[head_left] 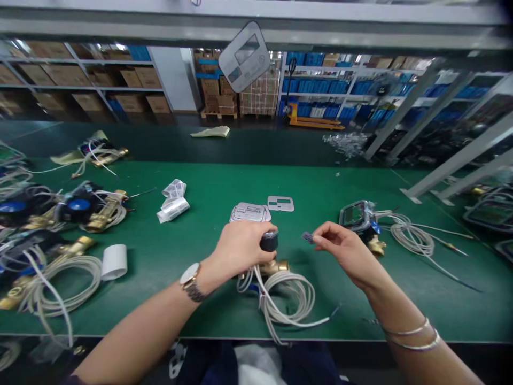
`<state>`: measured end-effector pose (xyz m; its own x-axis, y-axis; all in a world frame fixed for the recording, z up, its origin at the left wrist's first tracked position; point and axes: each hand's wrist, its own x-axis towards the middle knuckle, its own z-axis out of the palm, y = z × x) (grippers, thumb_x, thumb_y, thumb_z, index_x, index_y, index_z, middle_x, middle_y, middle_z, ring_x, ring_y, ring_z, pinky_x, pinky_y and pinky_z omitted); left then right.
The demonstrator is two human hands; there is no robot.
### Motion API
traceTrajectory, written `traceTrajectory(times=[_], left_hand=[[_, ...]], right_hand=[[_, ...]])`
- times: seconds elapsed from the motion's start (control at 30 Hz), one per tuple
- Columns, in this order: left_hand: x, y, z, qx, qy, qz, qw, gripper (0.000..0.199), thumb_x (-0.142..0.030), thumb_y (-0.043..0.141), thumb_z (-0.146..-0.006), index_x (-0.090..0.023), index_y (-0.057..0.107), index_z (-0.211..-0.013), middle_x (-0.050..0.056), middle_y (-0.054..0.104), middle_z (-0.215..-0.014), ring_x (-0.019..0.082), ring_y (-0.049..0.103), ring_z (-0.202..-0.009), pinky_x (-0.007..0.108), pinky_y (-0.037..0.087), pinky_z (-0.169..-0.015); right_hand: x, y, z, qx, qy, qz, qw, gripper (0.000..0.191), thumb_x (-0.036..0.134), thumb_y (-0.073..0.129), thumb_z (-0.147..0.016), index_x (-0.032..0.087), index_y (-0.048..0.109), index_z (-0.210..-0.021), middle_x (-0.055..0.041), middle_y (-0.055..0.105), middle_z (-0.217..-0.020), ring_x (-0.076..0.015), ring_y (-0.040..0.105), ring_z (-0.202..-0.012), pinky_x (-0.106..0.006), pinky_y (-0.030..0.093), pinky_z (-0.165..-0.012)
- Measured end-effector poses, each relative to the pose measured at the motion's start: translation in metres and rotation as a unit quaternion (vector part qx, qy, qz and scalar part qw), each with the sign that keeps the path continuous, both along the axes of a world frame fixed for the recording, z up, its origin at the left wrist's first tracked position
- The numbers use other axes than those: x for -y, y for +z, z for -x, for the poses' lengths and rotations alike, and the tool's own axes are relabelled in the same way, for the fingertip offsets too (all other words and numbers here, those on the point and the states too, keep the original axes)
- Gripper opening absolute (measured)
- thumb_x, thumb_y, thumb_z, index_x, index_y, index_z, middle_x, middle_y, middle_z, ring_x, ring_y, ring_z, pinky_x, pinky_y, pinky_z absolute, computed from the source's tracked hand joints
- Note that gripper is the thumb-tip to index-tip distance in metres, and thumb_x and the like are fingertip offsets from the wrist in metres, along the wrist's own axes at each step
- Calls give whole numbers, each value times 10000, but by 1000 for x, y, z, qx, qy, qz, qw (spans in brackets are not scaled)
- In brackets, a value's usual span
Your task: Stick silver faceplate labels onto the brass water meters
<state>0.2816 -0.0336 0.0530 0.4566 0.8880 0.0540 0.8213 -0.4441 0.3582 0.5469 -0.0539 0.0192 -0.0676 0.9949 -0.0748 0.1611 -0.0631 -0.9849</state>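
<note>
My left hand [244, 243] is wrapped round the dark head of a meter [269, 241] near the table's front, its fingers partly hidden behind the device. Below that hand the meter's brass fitting [280, 266] and a coil of white cable [298, 299] lie on the green table. To the right, my right hand [340, 243] pinches a small dark label [307, 237] between thumb and index finger, apart from the meter. Just beyond my left hand lie a stack of printed grey face plates [250, 212] and a single plate with cut-outs [280, 203].
Another meter [356, 215] with coiled cable sits at the right. Several meters with brass fittings [105, 211] crowd the left, beside a white roll [114, 262] and a crumpled label strip [173, 202]. Metal legs [460, 155] stand at the right; a plate [245, 56] hangs above.
</note>
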Motion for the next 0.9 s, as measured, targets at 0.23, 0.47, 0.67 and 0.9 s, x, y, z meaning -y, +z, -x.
traceTrajectory(times=[0.23,0.47,0.67,0.9], left_hand=[[48,-5,69,261,22,39,964,545,-347,864,-819,-382,655,-1322,-72,737,-1304,152,720,-1120,231,533,-955],[57,-21,92,308,73,-8,949,548,-363,900,-790,-268,688,-1286,44,744,-1311,216,728,-1133,297,566,-964],[57,-28,97,324,62,-37,943,581,-344,921,-770,-268,691,-1298,62,741,-1312,222,726,-1142,306,573,-962],[59,-29,96,324,52,-40,944,593,-347,921,-775,-270,681,-1312,27,743,-1309,169,728,-1111,247,561,-955]], right_hand=[[-1,39,43,-11,166,-17,986,142,301,744,-880,197,668,-822,18,638,-763,-132,563,-724,-284,450,-703],[-18,57,107,54,285,-27,956,112,244,728,-844,192,669,-764,10,666,-738,-150,556,-694,-295,419,-645],[-30,64,130,150,291,-56,943,130,197,739,-830,204,687,-711,22,687,-691,-153,613,-657,-290,431,-609],[-23,71,135,231,256,-81,935,164,194,781,-822,232,710,-679,33,714,-684,-158,646,-637,-302,437,-578]])
